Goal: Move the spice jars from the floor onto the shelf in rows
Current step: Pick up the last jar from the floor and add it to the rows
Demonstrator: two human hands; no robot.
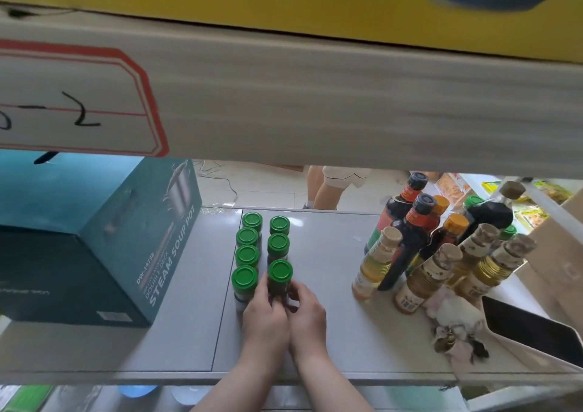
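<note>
1. Shelf [325, 285]: a grey shelf board carried the goods; the edge of the shelf above [347, 102] filled the upper part of the view and bore a red-bordered label [72, 99] with handwritten marks.
2. Spice jars [263, 247]: seven green-lidded jars stood upright on the shelf in two rows running from front to back, four in the left row and three in the right, the lids close together.
3. Front jar of the right row [280, 277]: this jar stood on the shelf just beside the front jar of the left row [244, 282]; its lid was uncovered and its lower body was hidden by fingers.
4. Left hand [265, 317]: the grip was closed around the left side of the front right jar, fingers curled on the glass below the lid.
5. Right hand [307, 312]: the grip was closed on the right side of the same jar, thumb and fingers pinching it; both hands touched each other at the knuckles.
6. Soup pot box [94, 247]: a teal carton printed "STEAM SOUP POT" sat on the shelf left of the jars, apart from them.
7. Sauce bottles [435, 250]: a cluster of dark and amber bottles stood right of the jars, well apart.
8. Tablet [533, 332]: a dark-screened device lay at the right front corner.
</note>
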